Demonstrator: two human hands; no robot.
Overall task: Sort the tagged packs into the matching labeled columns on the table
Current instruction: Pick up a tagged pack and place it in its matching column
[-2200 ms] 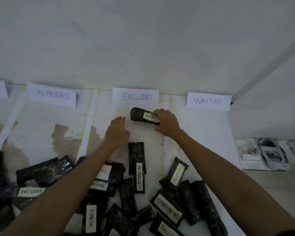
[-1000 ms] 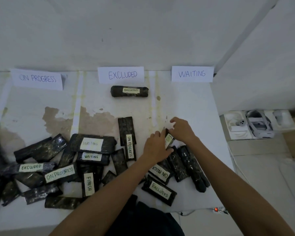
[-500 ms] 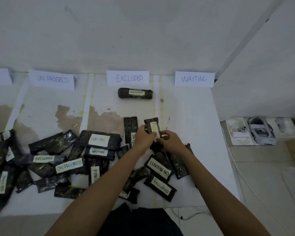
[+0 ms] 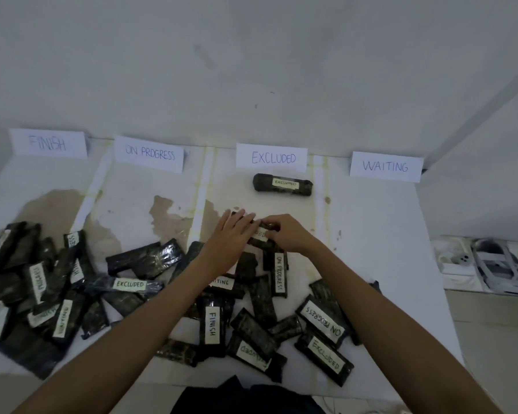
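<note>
Grey-white wall (image 4: 251,61) fills the upper half of the frame and meets a second wall at upper right. Below it the white bench (image 4: 380,240) spreads across the lower half, its left and near edges cut off. Brown stains (image 4: 168,215) mark its middle, and pale tape strips (image 4: 198,201) split it into columns.

A heap of packs (image 4: 150,261) covers the lower left and lower centre. The packs are dark and overlapping, so many tags are turned away, blurred or buried. Readable ones say EXCLUDED, FINISH and ON PROGRESS; one shows only part of WAITING beside the left forearm. Both forearms rise from the bottom edge and hide the packs under them.

At centre frame the left hand (image 4: 226,237) lies with straight fingers across the upper end of the tagged pack (image 4: 259,234); its thumb is hidden. The right hand (image 4: 289,233) pinches the same pack from the right with curled fingers. That pack is in the EXCLUDED column, above the heap and mostly covered. Only the letters DED show on its tag, and whether it touches the bench cannot be told.

At the right edge, on the floor, a white case (image 4: 488,265) holds a grey strapped device that is hard to make out.

Four paper signs stand against the wall: the FINISH sign (image 4: 48,143), ON PROGRESS sign (image 4: 149,154), EXCLUDED sign (image 4: 272,157) and WAITING sign (image 4: 385,166). Just below the EXCLUDED sign lies a lone pack (image 4: 283,185), its tag up and reading EXCLUDED.
</note>
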